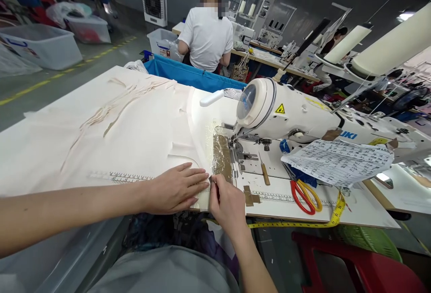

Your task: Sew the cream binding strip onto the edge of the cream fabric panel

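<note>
Pale cream fabric spreads over the white sewing table, with loose folds toward its far side. My left hand lies flat on the fabric near the front edge, fingers stretched out to the right. Just right of its fingertips, my right hand is closed in a pinch at the fabric's edge. A small dark bit shows at its fingertips, too small to name. Both hands are in front of the white sewing machine, beside a brown taped strip left of its needle area.
Right of the machine bed lie a wooden-handled awl, red-and-yellow-handled scissors, a yellow tape measure and a handwritten paper. A blue cloth bin borders the table's far edge. Beyond it sits a person in white.
</note>
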Motion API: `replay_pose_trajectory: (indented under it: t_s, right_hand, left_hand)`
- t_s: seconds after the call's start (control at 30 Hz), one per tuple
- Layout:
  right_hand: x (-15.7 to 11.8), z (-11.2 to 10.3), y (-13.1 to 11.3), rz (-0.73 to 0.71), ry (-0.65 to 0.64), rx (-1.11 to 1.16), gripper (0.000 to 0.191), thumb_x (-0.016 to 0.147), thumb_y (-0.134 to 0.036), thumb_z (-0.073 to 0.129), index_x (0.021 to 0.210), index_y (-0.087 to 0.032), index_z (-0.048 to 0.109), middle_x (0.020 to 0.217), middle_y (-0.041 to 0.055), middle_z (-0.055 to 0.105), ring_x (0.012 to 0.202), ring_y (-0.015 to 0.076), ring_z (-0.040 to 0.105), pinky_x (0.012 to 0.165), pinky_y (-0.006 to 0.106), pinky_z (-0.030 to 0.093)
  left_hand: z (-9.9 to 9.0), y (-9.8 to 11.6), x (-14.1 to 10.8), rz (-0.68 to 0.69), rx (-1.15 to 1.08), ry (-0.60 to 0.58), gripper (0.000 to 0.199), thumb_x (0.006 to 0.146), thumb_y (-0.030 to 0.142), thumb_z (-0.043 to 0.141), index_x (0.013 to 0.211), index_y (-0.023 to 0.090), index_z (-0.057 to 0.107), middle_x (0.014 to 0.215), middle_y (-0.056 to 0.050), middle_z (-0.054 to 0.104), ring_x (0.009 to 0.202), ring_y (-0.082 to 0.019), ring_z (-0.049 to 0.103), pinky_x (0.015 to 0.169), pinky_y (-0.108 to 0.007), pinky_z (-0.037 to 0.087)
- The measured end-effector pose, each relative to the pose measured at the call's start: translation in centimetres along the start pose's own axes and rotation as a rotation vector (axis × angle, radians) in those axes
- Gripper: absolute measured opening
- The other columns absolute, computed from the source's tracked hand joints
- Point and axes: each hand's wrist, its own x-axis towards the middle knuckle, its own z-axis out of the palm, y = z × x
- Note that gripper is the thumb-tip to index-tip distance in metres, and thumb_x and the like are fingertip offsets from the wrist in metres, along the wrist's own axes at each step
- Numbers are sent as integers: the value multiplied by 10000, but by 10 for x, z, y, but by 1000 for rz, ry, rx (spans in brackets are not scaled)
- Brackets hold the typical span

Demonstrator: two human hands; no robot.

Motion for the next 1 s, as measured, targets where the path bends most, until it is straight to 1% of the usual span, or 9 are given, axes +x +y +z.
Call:
replay_pose_trajectory:
  t_s: [0.1,0.2,0.27,0.33,0.43,0.53,0.6,0.83,1.0]
  right_hand:
    - [-4,-8,2,-16,-40,7,228,939,-162,372,890,-181,593,644,15,654,570,165,635,523,255,294]
    - [-16,-24,7,-34,-99,20,223,927,-165,385,816,-202,575,582,-14,604,515,154,590,497,258,278]
    - [-25,-34,12,-20,-130,56,215,934,-172,390,850,-207,585,548,-45,574,466,135,554,485,243,298]
    - [-31,-38,17,45,-117,132,211,958,-205,390,920,-203,597,535,-63,566,438,127,532,473,228,324]
    - [-35,-34,20,141,-45,220,216,985,-255,388,986,-197,596,607,-41,628,478,136,564,474,227,352]
    - [-33,-27,15,85,-9,165,216,986,-223,377,1008,-189,589,706,-9,686,558,146,625,523,233,377]
    - [-32,-23,10,46,1,120,222,982,-200,368,1002,-183,589,710,-3,690,586,153,648,537,238,373]
    - [-30,-15,7,19,-9,68,227,975,-182,376,998,-177,602,702,3,675,620,165,657,554,249,348]
    - [-41,-27,9,-35,-36,19,235,956,-164,373,925,-181,606,639,5,630,557,167,597,535,268,301]
  left_hand:
    - [1,1,0,5,30,14,436,1039,342,337,1345,118,552,1376,-137,583,1283,-272,524,1081,-426,353]
    - [2,2,1,-11,35,16,419,1031,331,373,1350,126,551,1395,-132,567,1275,-270,535,1061,-416,385]
    - [2,4,1,-16,23,10,424,1022,329,392,1361,122,540,1405,-142,555,1285,-280,528,1063,-421,393]
    - [3,6,0,-8,13,-4,448,1010,338,403,1378,112,520,1419,-166,535,1308,-304,504,1073,-444,393]
    - [3,9,-2,6,1,-2,475,986,361,434,1398,132,496,1442,-190,498,1340,-339,462,1083,-483,390]
    - [3,10,-3,8,-24,24,479,971,351,461,1411,162,481,1454,-191,480,1360,-348,435,1091,-499,385]
    - [3,10,-4,9,-42,29,480,971,337,461,1421,167,471,1460,-190,471,1362,-352,431,1093,-508,382]
    - [4,9,-1,5,-29,14,472,973,343,455,1412,172,478,1445,-189,486,1353,-351,438,1092,-511,379]
    - [1,9,0,8,22,-9,440,995,339,412,1386,164,509,1431,-196,502,1313,-353,484,1041,-502,414]
